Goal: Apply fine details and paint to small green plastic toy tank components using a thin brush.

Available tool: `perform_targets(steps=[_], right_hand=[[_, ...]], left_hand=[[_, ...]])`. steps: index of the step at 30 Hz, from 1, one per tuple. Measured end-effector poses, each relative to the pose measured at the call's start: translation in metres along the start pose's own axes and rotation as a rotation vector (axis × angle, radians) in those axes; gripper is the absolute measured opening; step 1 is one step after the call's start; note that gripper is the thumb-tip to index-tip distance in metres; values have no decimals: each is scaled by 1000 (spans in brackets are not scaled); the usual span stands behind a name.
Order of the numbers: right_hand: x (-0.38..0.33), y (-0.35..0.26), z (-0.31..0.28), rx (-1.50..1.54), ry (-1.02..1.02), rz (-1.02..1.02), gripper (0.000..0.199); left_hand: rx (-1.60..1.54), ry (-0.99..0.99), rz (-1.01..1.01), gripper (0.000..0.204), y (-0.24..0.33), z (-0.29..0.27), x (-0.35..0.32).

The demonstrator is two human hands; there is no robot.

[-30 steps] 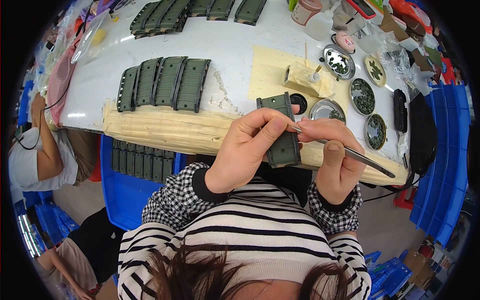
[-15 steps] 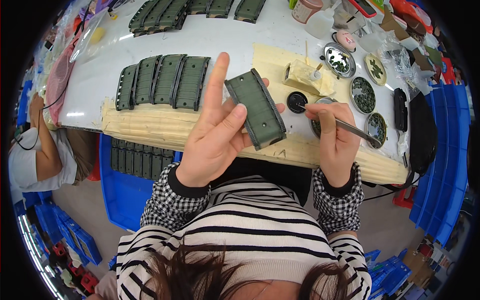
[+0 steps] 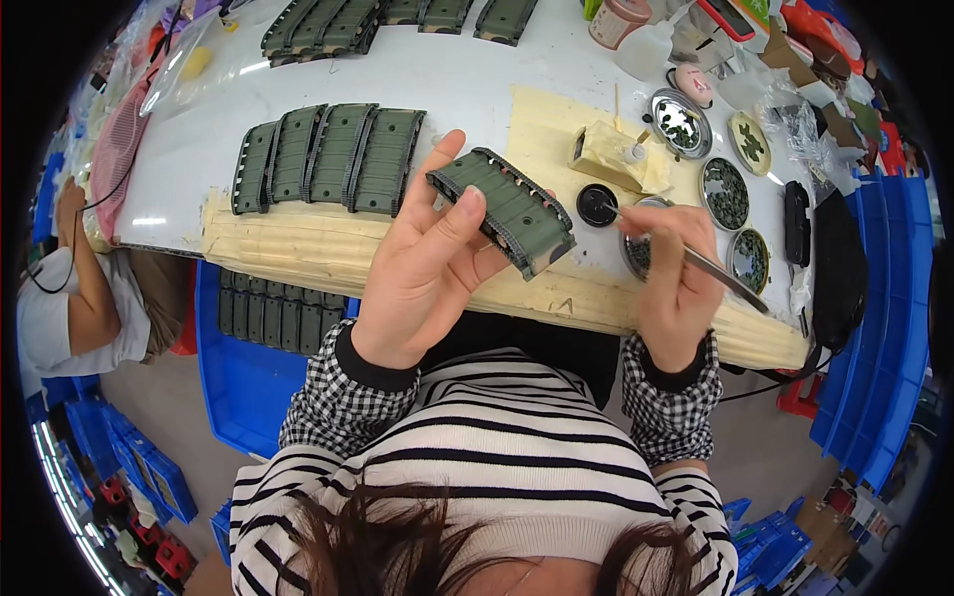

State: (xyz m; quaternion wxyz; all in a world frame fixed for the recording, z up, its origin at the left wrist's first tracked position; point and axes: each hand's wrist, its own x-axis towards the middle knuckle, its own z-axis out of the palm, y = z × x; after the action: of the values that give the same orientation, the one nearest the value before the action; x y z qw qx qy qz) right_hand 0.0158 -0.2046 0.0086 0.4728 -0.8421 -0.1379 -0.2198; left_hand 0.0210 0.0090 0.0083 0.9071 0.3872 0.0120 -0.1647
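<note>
My left hand (image 3: 422,253) holds a dark green ridged plastic part (image 3: 512,214) tilted above the table edge, its thumb on the near side and fingers behind. Between the thumb and fingers of my right hand (image 3: 679,288) is a pair of metal tweezers (image 3: 730,280). Their tip is at a small round black dish (image 3: 597,205); whether they pinch anything is too small to tell. Beside that hand stand round dishes of small dark green pieces (image 3: 723,193), one partly hidden behind the fingers. Several similar green parts (image 3: 333,159) lie in a row left of my left hand.
A tape-wrapped block (image 3: 611,156) stands behind the black dish. More green parts (image 3: 328,25) lie at the far edge. Below the table is a blue crate (image 3: 234,387) holding similar parts. A white squeeze bottle (image 3: 644,50) stands far right. Another person's arm (image 3: 84,283) is at left.
The green part has been tipped in my left hand, so its ridged side edge now shows. The left index finger has curled down. My right hand has shifted slightly right with the tweezers.
</note>
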Motion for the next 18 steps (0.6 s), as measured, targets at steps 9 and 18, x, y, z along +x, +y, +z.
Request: perform_targets(steps=[9,18], right_hand=[[-9,-38,-2,328,-175,-73,21],[-12,-39,-1,348,-194,-19,21]], left_hand=[[-111,23,-25,49,-3,6,1],[-134,29,-15,49,-4,8,0]])
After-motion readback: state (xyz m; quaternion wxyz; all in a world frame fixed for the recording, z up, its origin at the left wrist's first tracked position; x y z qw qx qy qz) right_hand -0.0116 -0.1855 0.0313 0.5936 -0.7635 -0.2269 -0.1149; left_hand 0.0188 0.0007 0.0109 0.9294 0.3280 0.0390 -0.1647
